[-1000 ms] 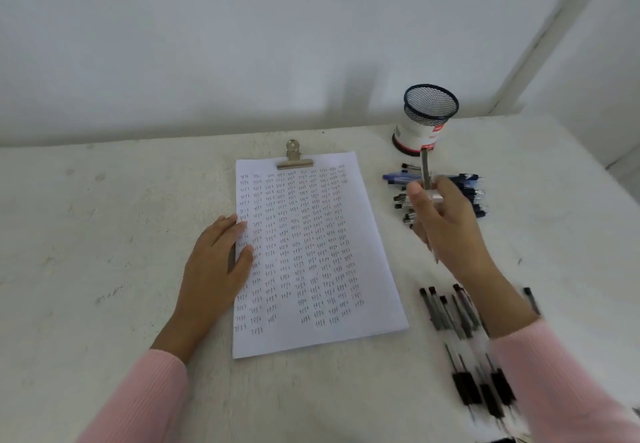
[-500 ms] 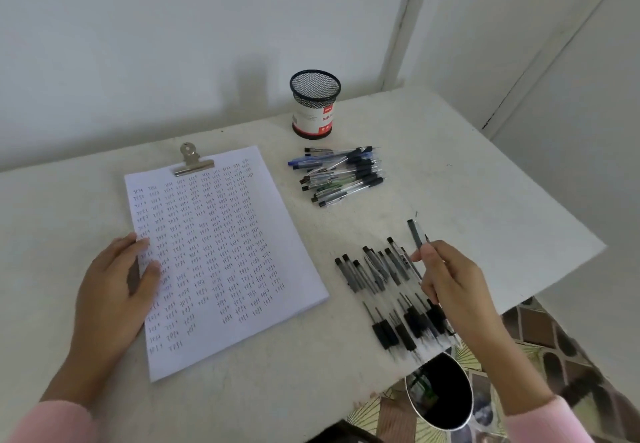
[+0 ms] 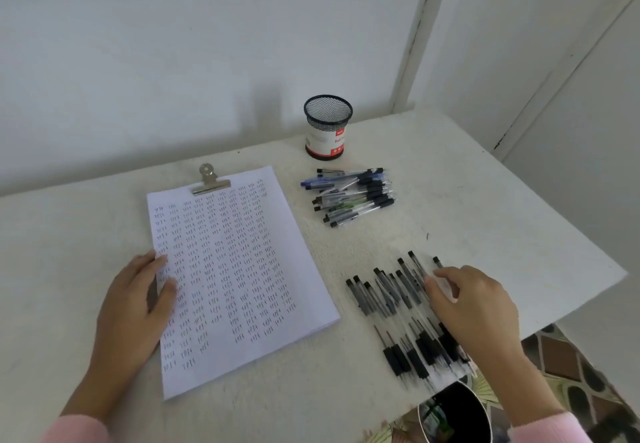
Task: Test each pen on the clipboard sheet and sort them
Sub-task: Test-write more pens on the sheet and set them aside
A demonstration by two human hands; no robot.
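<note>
A: Entry 1. Left hand point(image 3: 135, 307)?

B: Flat, palm down, fingers straight and together. The fingertips and thumb rest on the left edge of the clipboard sheet point(image 3: 242, 269), and the heel of the hand is on the counter point(image 3: 485, 207). It holds nothing.

A: Sheet position?

B: It lies flat at centre-left of the counter, slightly askew to the front edge. A metal clip point(image 3: 210, 181) sits at its top edge. Rows of small handwritten marks cover most of the sheet; the bottom strip is blank.

A: Right hand point(image 3: 474, 307)?

B: It is over the right end of the row of pens point(image 3: 388, 299), near the counter's front right corner. The fingers are bent, with the tips down among the pens. One pen point(image 3: 437, 262) pokes out just past the index fingertip. I cannot tell whether the fingers pinch it or merely touch it.

A: Other pens?

B: A loose heap of pens point(image 3: 349, 196) lies right of the sheet's top, well apart from the row. Behind the heap stands a black mesh cup point(image 3: 327, 127) with a white-and-red label, upright, near the wall.

A: Anything else?

B: A dark round container point(image 3: 453, 411) shows below the counter's front edge, under the right wrist. There are pink sleeves point(image 3: 78, 430) on both arms.
</note>
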